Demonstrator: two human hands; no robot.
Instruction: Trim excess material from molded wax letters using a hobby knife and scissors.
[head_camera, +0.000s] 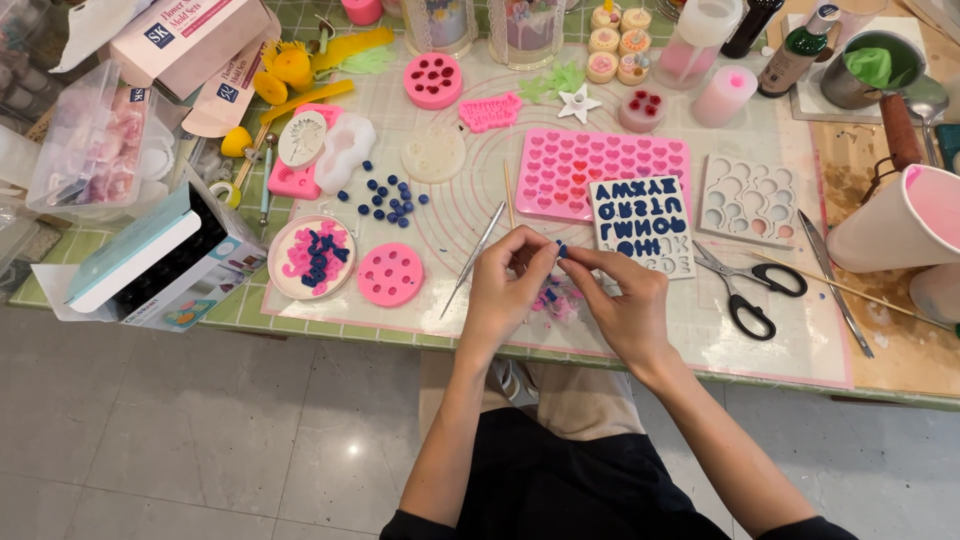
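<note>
The tiny dark blue piece (562, 250) was pinched between the fingertips of both the left hand (508, 285) and right hand (622, 300), just above the table's near edge and some pink and blue scraps (556, 299). Right behind it, the white letter mold (642, 227) was partly filled with dark blue. Over to the left, the round plate (311, 257) held blue letters on pink bits, with loose blue balls (385, 198) beside it.

A single head-worn camera looks steeply down from close above the desk (300, 310) edge (the only view), facing forward over the person's lap, with the hands (570, 290) near centre
</note>
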